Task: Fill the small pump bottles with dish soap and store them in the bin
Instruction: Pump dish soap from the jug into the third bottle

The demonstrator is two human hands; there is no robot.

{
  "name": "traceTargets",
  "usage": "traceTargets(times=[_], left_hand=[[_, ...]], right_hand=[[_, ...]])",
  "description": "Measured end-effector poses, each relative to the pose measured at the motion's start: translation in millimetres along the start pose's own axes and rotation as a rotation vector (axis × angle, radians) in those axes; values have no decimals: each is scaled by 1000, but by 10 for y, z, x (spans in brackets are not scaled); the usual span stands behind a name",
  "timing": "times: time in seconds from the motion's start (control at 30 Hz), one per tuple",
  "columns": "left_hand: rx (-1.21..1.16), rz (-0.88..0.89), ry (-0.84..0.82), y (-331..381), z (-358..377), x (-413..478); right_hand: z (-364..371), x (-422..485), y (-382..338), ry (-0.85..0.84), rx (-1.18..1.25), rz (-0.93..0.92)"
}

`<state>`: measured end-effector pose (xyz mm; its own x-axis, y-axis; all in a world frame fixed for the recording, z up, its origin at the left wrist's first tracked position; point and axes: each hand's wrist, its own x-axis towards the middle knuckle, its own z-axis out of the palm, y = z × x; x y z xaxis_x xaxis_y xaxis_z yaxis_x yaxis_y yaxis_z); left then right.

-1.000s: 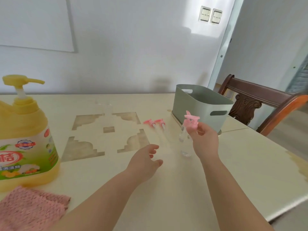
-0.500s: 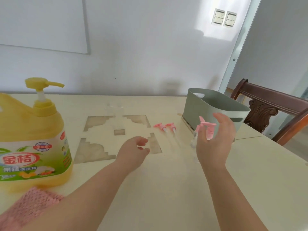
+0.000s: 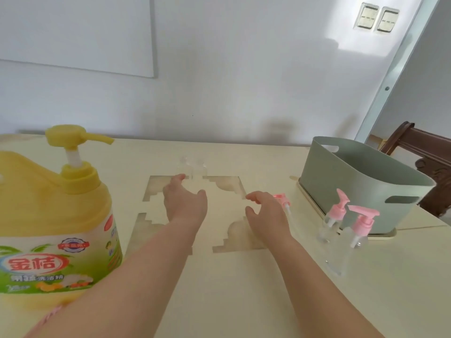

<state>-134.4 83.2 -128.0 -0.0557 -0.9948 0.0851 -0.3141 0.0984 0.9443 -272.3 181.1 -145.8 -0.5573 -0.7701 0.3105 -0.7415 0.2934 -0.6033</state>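
Since the earlier frame my right hand (image 3: 266,213) has let go of its bottle, and two pump bottles (image 3: 357,237) now stand at 2 o'clock just before the green bin (image 3: 353,184), handy for storing, I judge. Both hands are open and hold nothing: my left hand (image 3: 185,203) reaches toward capless clear bottles (image 3: 192,168) at 12 o'clock, while the right hovers beside a loose pink pump (image 3: 284,203). The pump bottles look clear and empty.

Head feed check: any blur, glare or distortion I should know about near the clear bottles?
Head view: soft all over; the clear bottles beyond the left hand nearly vanish against the pale table; a bright sun patch sits on the wall by the switches; wide-angle bending leans the door frame and swells the soap jug at the left edge.
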Motion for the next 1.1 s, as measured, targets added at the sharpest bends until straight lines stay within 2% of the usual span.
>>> traceTargets(times=[0.17,0.43,0.63,0.8,1.1], left_hand=[[-63,-93,69,-16,134,186],[-168,-154,125,-153,185,435],[-231,-143,0,-215,137,519],[-283,-156,-27,-177,120,456],[-168,22,-233,-197,-116,-150]], right_hand=[[311,290,-153,-80,70,-16],[790,720,-453,-231,469,43],[961,818,-557,-305,600,34],[845,765,-507,-336,637,32],[254,201,-257,-417,627,2]])
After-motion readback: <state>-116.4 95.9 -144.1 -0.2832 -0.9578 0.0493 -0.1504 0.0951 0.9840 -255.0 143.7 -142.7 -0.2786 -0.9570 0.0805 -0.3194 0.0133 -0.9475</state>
